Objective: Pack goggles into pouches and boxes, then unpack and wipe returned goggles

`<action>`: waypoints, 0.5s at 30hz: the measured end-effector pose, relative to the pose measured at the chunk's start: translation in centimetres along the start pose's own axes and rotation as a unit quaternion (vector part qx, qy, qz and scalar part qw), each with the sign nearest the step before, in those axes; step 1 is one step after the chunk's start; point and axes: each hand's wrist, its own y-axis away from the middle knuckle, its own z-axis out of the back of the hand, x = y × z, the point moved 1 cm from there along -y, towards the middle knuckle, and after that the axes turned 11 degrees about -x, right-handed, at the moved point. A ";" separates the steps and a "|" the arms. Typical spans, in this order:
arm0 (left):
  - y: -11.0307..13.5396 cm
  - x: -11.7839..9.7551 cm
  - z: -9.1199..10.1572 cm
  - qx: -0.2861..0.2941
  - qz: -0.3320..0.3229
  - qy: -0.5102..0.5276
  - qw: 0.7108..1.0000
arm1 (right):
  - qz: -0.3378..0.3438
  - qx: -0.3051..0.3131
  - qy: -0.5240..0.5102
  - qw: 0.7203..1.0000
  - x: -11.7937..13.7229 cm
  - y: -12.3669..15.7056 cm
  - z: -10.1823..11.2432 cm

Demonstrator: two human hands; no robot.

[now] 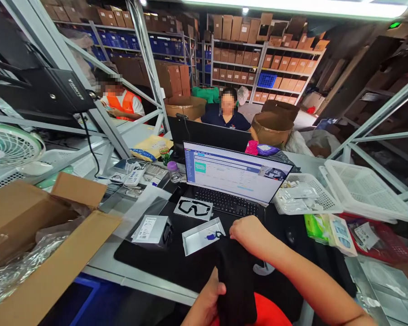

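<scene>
My left hand [206, 299] grips the lower end of a black cloth pouch [235, 277] near the bottom of the view. My right hand [246, 230] is closed at the pouch's upper end, fingers curled over its opening. Just left of it lies an open white box tray [201, 235] with a small dark item at its edge. A box lid printed with goggles [193, 208] and a closed white box [150, 229] lie on the black desk mat [149, 258] before the laptop [236, 174].
An open cardboard box [37, 240] with plastic wrap sits at left. White mesh trays [363, 192] stand at right beside a green packet [318, 226]. Two people sit behind the desk. Metal racking, a fan [10, 145] and shelves of boxes surround it.
</scene>
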 end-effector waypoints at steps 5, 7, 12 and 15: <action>-0.3 0.3 -0.4 0.021 0.006 -0.010 1.000 | 0.103 0.023 0.206 0.973 3.4 3.4 1.7; -0.2 0.5 -0.3 0.011 0.014 -0.004 1.000 | 0.098 0.026 0.210 0.972 4.0 4.5 1.3; 0.4 0.7 0.3 -0.001 0.038 -0.005 0.999 | 0.013 -0.021 0.093 0.995 3.1 6.2 0.6; 0.4 0.8 0.7 0.002 0.047 -0.022 0.999 | -0.046 -0.017 -0.073 0.996 2.4 7.5 1.1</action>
